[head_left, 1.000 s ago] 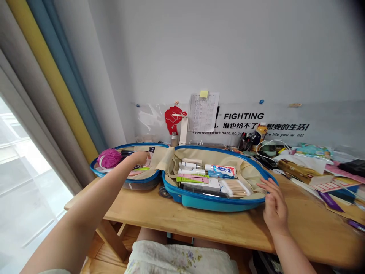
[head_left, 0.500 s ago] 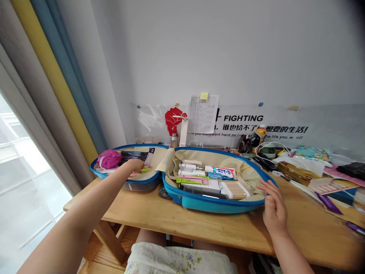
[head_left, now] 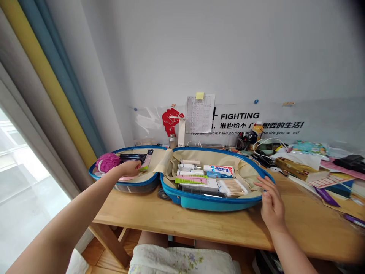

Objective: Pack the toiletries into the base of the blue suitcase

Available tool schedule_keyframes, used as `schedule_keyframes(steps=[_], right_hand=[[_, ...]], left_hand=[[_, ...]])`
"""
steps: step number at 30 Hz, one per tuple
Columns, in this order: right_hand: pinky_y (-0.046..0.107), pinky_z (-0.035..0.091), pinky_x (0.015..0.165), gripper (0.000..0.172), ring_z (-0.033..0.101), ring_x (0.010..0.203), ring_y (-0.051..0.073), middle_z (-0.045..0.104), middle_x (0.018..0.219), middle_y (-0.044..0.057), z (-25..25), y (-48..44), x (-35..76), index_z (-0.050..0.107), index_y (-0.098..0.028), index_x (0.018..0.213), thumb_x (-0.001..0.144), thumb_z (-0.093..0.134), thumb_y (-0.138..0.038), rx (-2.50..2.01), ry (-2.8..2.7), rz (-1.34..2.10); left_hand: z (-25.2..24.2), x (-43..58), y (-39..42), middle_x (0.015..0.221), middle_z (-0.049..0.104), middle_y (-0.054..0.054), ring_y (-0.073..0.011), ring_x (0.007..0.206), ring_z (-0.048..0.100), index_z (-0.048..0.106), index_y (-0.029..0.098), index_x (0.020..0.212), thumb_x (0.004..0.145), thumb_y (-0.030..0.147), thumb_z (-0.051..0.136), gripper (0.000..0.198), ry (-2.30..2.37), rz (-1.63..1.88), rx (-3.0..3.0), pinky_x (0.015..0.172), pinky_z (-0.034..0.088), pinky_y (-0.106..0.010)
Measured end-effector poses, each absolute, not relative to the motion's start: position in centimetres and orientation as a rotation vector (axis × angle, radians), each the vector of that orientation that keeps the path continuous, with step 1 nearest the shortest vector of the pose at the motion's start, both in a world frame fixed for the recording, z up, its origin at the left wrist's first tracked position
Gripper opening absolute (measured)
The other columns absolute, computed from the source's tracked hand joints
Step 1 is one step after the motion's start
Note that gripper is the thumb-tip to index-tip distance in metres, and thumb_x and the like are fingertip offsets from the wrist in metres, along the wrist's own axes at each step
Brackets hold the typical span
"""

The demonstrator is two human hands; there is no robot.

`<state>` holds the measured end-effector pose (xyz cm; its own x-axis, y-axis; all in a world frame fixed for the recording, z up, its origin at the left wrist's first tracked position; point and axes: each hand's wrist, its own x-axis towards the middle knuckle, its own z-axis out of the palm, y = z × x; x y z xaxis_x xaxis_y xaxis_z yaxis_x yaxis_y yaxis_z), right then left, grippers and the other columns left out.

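Note:
A blue hard-shell suitcase [head_left: 216,204] lies open on a wooden table, its two halves side by side. My left hand [head_left: 129,168] reaches into the left half with fingers curled by a green-and-pink packet [head_left: 144,168]; what they grip is hidden. Beside it are a purple bath puff [head_left: 107,163] and black-handled items [head_left: 132,156] in a clear pack. My right hand [head_left: 270,199] rests on the right rim, fingers stretched over it and apart. The right half holds a toothpaste box [head_left: 219,169], cotton swabs [head_left: 233,187], a green-and-pink tube [head_left: 191,179] and white tubes [head_left: 189,173].
Clutter fills the table's right side: a brown pouch [head_left: 296,167], a white cable [head_left: 269,140], papers and a purple packet [head_left: 326,196]. An orange-capped bottle [head_left: 256,134] and a small grey bottle [head_left: 172,141] stand behind the suitcase. Curtains [head_left: 54,76] hang at left.
My left hand has shifted slightly within the left half, its fingers now more in sight by the green-and-pink packet. The right hand stays on the rim. The view has turned a little.

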<state>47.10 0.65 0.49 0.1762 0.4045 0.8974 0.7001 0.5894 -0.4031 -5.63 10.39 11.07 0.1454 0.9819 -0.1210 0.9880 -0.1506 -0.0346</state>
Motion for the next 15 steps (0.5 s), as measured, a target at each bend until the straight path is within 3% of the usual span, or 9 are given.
schedule_keyframes(steps=[6,9,15], right_hand=[[0.057,0.038,0.105,0.036,0.051,0.125,0.029,0.065,0.112,0.012,0.5,0.6,46.9,0.064,-0.020,0.096,0.094,0.036,-0.043,-0.994,-1.438,-0.263],[0.057,0.038,0.105,0.037,0.052,0.125,0.028,0.065,0.112,0.012,0.5,0.6,47.0,0.064,-0.020,0.095,0.094,0.036,-0.044,-1.010,-1.435,-0.250],[0.057,0.037,0.106,0.036,0.052,0.124,0.028,0.065,0.112,0.011,0.6,0.5,47.1,0.064,-0.021,0.094,0.094,0.036,-0.044,-1.010,-1.441,-0.247]], left_hand=[[13.8,-4.0,10.5,0.108,0.064,-0.007,-0.0208,0.090,0.063,0.045,0.019,0.116,0.088,0.038,0.033,0.036,1.972,0.318,2.332,0.077,0.047,-0.029],[14.9,-0.6,10.2,0.113,0.063,-0.008,-0.0222,0.094,0.062,0.041,0.018,0.128,0.091,0.037,0.030,0.043,1.783,0.584,2.337,0.081,0.048,-0.032],[15.0,8.4,8.4,0.130,0.058,-0.010,-0.0251,0.109,0.059,0.037,0.020,0.139,0.089,0.040,0.048,0.055,1.385,0.288,2.627,0.090,0.046,-0.032]])
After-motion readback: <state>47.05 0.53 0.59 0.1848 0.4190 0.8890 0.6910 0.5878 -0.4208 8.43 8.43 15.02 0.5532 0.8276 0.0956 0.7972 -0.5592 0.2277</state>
